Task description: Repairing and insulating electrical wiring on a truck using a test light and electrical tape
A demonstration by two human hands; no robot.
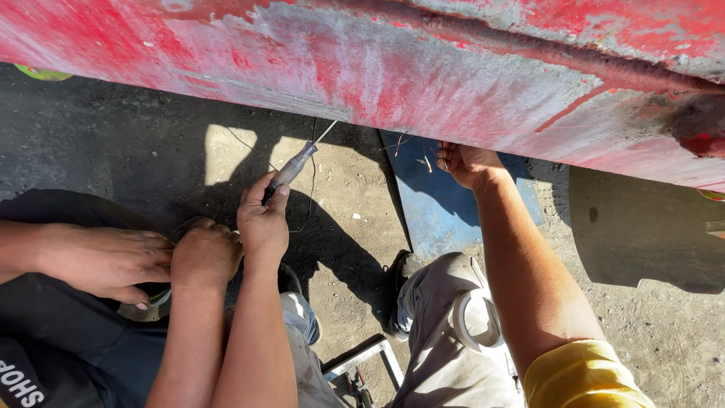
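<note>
My left hand (262, 219) grips a probe-tipped screwdriver with a clear handle (293, 168). Its thin metal tip points up at the lower edge of a worn red metal panel (423, 68). A thin wire trails from the handle down to the ground. My right hand (464, 162), on the arm with the yellow sleeve, is curled around that lower edge, where a few thin wires (424, 160) hang. Another person's fist (204, 253) presses against my left hand from the left.
A blue sheet (438, 211) lies on the dirt ground under the panel. My grey-trousered legs and a dark shoe (404, 273) are below. A co-worker in dark clothes (53, 347) crouches at the left, one limb (106, 261) stretched out. A metal frame (370, 359) sits by my knees.
</note>
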